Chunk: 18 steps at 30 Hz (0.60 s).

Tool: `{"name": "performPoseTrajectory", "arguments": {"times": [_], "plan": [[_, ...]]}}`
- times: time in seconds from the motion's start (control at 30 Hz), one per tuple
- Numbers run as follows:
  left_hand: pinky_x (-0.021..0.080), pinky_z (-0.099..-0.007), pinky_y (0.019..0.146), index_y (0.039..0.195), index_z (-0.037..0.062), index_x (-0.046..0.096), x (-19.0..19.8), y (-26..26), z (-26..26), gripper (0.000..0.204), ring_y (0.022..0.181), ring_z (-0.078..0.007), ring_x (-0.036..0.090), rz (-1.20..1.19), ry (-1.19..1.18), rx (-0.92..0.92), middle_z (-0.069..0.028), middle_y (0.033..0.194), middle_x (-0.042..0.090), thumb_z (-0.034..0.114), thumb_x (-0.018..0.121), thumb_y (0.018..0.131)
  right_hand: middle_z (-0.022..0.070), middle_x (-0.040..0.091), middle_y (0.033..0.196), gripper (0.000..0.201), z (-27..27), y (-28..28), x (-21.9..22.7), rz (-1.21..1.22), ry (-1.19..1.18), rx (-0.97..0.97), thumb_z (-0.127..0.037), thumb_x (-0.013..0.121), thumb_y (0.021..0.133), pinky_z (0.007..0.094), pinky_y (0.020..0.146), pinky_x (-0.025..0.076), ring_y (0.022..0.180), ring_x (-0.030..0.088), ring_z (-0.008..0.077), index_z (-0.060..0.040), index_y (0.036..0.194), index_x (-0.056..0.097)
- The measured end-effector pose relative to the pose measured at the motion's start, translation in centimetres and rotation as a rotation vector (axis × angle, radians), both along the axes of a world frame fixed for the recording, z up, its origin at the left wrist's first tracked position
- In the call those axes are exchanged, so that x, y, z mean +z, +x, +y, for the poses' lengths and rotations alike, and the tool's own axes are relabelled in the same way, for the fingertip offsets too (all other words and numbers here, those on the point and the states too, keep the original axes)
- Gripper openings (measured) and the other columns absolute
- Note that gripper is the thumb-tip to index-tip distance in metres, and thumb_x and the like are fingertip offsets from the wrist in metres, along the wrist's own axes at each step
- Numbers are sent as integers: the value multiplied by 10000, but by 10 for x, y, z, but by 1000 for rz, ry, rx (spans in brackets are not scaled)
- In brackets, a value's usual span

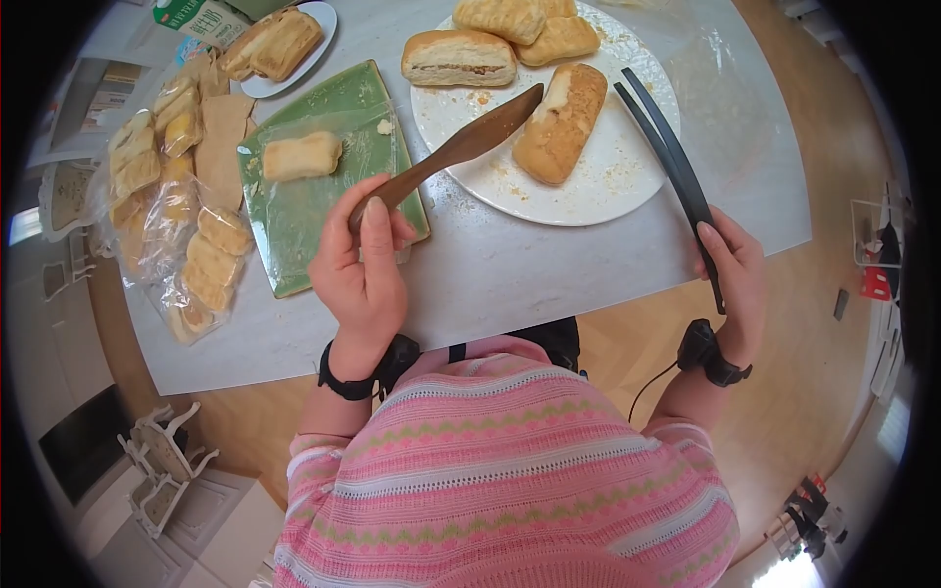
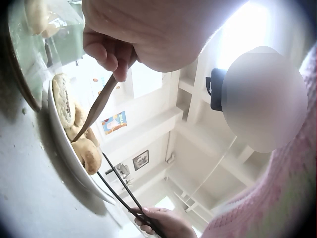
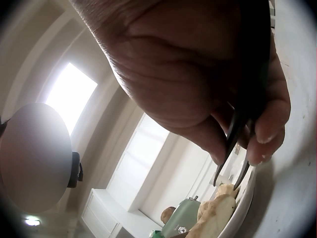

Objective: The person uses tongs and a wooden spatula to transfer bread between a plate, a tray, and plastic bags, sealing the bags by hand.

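Note:
My left hand [image 1: 363,274] grips a brown wooden spreading knife [image 1: 469,137] by its handle. The blade slants over the white round plate [image 1: 490,204], its tip beside a golden bread roll [image 1: 563,122]. In the left wrist view the knife [image 2: 101,101] reaches down to the bread. Black tongs [image 1: 681,176] are held in my right hand [image 1: 737,265], fingers and thumb around the arms. Their tips stand slightly apart over the plate's right side, to the right of the roll, with nothing between them. A split roll with filling [image 1: 459,61] lies at the plate's left rim.
More rolls [image 1: 557,39] sit at the plate's back. Left of it, a green square tray [image 1: 358,93] bears a plastic bag with a small bread piece [image 1: 302,157]. Bagged breads [image 1: 176,196] lie farther left. Behind are a small plate of bread [image 1: 279,47] and a milk carton [image 1: 201,20].

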<state>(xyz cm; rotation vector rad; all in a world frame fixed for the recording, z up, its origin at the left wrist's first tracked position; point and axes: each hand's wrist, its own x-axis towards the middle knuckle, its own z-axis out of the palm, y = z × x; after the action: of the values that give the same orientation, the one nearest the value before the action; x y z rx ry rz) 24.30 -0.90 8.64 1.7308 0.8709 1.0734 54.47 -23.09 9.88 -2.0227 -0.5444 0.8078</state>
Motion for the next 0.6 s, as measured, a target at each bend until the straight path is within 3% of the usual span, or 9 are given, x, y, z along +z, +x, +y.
{"name": "performPoseTrajectory", "arguments": {"times": [0.6], "plan": [[451, -229, 656, 1209, -35, 628, 8, -9, 16, 303, 701, -89, 556, 36, -143, -46, -55, 806, 641, 186, 466, 1080, -44, 559, 698, 339, 6, -12, 11, 16, -68, 138, -182, 642, 978, 212, 524, 394, 576, 506, 36, 19, 1250, 672]]}}
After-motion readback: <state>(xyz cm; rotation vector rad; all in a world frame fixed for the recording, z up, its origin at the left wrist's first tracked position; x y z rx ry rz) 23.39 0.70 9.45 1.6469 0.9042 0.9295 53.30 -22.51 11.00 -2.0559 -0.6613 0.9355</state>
